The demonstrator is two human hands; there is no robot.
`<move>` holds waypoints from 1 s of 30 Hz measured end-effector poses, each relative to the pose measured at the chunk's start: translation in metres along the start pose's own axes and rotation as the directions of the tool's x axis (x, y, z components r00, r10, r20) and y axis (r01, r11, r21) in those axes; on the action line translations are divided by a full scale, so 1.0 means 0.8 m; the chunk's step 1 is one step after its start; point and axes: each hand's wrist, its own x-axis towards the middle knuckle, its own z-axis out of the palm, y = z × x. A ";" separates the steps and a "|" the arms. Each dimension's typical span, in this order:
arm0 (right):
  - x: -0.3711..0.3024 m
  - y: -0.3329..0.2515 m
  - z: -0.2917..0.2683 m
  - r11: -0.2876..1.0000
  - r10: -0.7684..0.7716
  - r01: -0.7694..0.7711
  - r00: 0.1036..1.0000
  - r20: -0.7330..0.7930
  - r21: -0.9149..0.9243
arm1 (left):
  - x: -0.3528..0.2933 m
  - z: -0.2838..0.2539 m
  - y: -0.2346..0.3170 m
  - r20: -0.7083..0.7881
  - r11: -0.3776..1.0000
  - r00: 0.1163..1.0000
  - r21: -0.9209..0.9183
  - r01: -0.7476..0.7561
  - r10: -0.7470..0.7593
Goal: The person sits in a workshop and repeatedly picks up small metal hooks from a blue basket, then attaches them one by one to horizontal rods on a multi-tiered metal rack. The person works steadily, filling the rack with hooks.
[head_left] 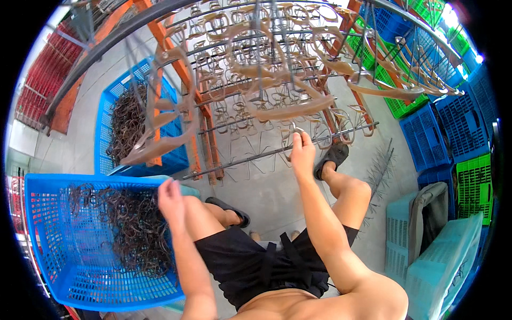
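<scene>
My right hand [303,154] reaches to the lowest dark rod [256,156] of a rack, its thumb and fingers pinched on a small, pale curved piece [295,128] by the rod. Thin wire prongs stick out along that rod, and a few ring-shaped clear pieces [321,133] hang at its right part. My left hand [171,201], slightly blurred, is over the right rim of a blue basket [58,240]. Its fingers are drawn together; what they hold, if anything, is hidden. Tangled dark curved pieces [136,234] lie in the basket.
Rows of translucent brownish frames [293,109] hang above on the orange-posted rack [184,69]. A second blue basket [104,114] with dark pieces stands behind the first. Blue and green crates [472,184] are stacked at the right, near teal crates [442,266]. A pronged rod [377,181] lies on the floor.
</scene>
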 end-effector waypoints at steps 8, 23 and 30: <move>-0.056 -0.007 -0.025 0.887 -0.146 0.181 0.983 0.112 -0.425 | 0.008 -0.097 -0.246 0.355 0.541 0.846 0.835 -0.096 -0.397; -0.305 -0.044 0.146 0.980 -0.047 0.191 0.451 0.891 -0.045 | 0.005 -0.249 -0.148 -0.551 0.999 0.834 0.035 -0.001 0.020; -0.395 -0.055 0.250 0.998 -0.054 0.056 0.225 0.973 0.042 | -0.030 -0.271 -0.093 -0.671 0.820 0.688 -0.538 -0.195 -0.277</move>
